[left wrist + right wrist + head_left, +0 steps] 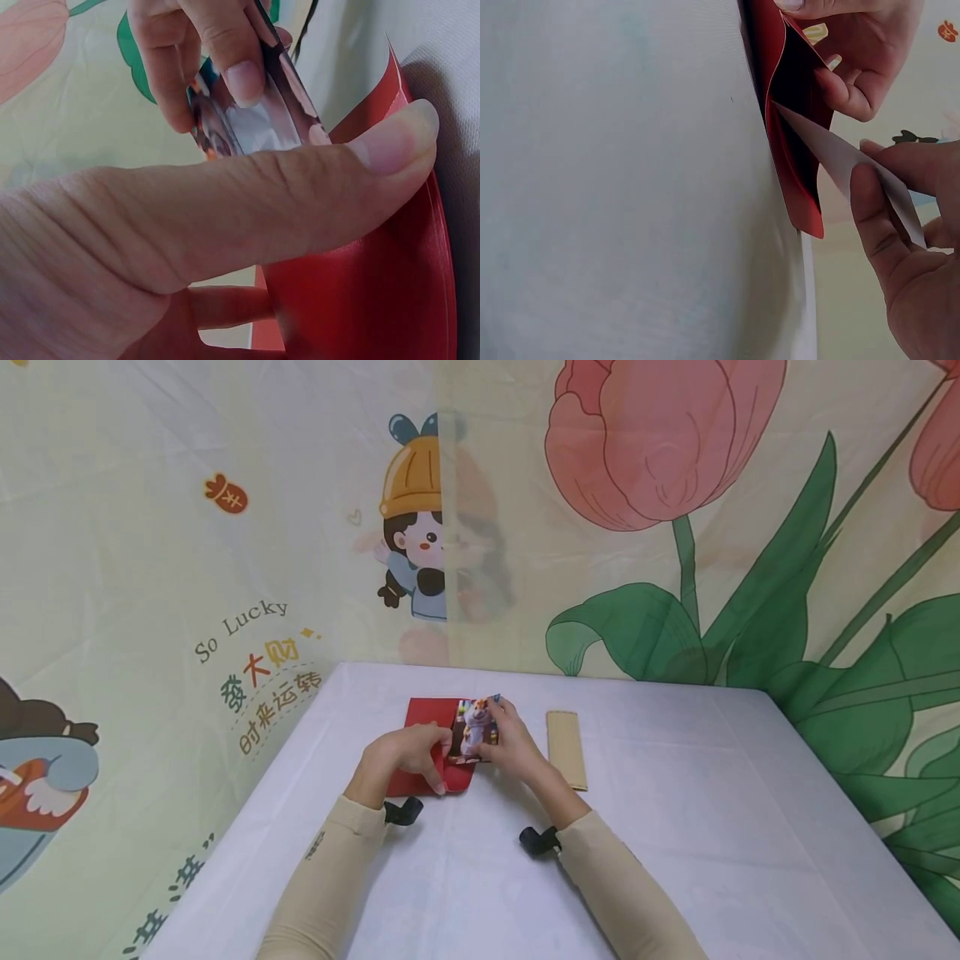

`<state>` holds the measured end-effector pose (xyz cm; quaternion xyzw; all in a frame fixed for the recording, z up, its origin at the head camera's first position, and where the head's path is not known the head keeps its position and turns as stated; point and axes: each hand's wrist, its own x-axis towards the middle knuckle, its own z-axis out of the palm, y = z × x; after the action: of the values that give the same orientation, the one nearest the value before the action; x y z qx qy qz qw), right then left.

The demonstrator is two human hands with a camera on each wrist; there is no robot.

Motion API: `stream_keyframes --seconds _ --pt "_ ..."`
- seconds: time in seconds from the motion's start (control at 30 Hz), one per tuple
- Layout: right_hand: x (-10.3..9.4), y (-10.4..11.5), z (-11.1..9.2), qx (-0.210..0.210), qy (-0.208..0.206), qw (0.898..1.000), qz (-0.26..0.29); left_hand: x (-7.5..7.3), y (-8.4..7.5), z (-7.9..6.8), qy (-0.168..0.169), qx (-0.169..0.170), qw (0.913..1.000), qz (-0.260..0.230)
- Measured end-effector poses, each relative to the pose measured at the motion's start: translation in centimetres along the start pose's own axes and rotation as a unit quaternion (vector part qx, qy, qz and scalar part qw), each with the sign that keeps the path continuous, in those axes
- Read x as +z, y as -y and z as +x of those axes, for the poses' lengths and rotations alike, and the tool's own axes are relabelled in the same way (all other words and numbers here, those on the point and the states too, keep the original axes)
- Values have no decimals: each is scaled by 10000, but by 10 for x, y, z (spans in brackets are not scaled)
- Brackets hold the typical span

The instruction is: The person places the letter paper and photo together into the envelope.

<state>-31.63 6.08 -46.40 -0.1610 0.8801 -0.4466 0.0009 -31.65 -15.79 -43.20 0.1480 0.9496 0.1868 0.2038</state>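
A red paper envelope lies on the table a little left of the middle. My left hand grips it at its mouth, thumb on one side and fingers on the other; in the right wrist view the envelope gapes open. My right hand pinches a glossy picture card printed with a white and orange cartoon animal. The card's pale back faces the right wrist camera, one corner reaching into the envelope's mouth. In the left wrist view my thumb covers part of the card and envelope.
A flat tan rectangular strip lies right of my right hand. White cloth covers the table. Behind it hangs a printed curtain with tulips and cartoon figures, meeting the table's far edge.
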Motion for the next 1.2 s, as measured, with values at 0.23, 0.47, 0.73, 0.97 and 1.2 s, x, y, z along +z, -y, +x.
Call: stream_keyframes --seconds 0.23,0.47,0.73,0.97,1.2 --pt "3 0 3 52 178 9998 9 0 0 0 -2 51 10000 35" --pt "4 -4 4 -92 571 9983 115 0 -2 0 33 -41 9999 -102" --pt "6 -5 5 -26 401 9992 9 0 -2 0 21 7 10000 -19" --pt "8 -3 5 126 86 9998 162 0 -1 1 27 20 10000 13" --pt "9 -4 4 -77 387 9988 303 0 -1 -1 28 -112 9998 -130"
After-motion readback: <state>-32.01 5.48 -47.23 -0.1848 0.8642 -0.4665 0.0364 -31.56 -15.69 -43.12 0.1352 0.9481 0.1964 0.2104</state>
